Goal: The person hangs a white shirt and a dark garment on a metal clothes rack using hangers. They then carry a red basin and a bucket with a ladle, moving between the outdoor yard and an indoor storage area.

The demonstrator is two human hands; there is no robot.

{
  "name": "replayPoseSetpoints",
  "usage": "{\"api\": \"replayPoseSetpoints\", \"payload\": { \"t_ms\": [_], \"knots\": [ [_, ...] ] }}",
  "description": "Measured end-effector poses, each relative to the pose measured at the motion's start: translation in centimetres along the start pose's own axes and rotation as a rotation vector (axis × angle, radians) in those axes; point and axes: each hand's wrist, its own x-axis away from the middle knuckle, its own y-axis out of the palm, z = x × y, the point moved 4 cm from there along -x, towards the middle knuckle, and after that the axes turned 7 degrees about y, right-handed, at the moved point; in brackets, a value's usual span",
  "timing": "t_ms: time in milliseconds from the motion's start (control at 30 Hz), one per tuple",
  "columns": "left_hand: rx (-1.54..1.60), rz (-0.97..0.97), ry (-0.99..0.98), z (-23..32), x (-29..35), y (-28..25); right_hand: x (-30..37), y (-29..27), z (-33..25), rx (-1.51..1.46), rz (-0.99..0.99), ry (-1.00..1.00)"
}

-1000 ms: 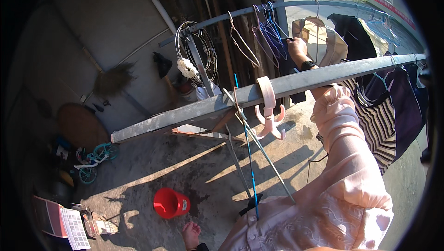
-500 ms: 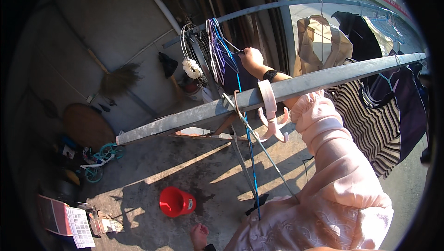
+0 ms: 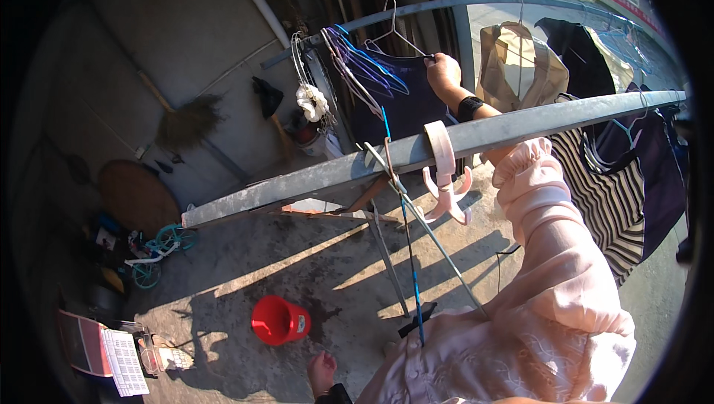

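Observation:
My right hand point(image 3: 445, 77) reaches past the near metal rail and grips a dark navy garment point(image 3: 398, 88) at its shoulder, beside the end of a pale hanger point(image 3: 392, 28). That hanger's hook is at the far rail point(image 3: 349, 26). Just left of the garment hang several purple, blue and white hangers point(image 3: 362, 62), bunched and slanting. Low in the view, my left hand point(image 3: 321, 371) hangs near my body with its fingers curled and nothing visible in it.
A grey metal rail point(image 3: 297, 178) crosses in front of me, carrying a pink hook rack point(image 3: 445, 181). Striped clothing point(image 3: 599, 192) and a beige jacket point(image 3: 520, 65) hang at the right. A red bucket point(image 3: 279, 321) stands on the floor. A broom point(image 3: 186, 125) leans at the left.
My right hand has moved right, and more of the navy garment and its pale hanger now shows. The bunched hangers have swung outward. My left hand has risen slightly.

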Motion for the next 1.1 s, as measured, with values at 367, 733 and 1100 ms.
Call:
{"api": "replayPoseSetpoints", "payload": {
  "t_ms": [367, 733, 1100],
  "knots": [
    [-0.083, -0.109, -0.063, 1.2, -1.0, 4.3, -1.4, -2.0, 4.9, 0.08, 0.08, 0.008],
    [-0.133, -0.105, -0.09, 1.2, -1.4, 5.3, -0.5, -1.5, 6.9, 0.088, -0.002, 0.029],
    [-0.146, -0.191, -0.103, 0.5, -1.7, 6.2, 7.1, 0.1, 13.7, 0.068, 0.026, -0.431]
  ]
}}
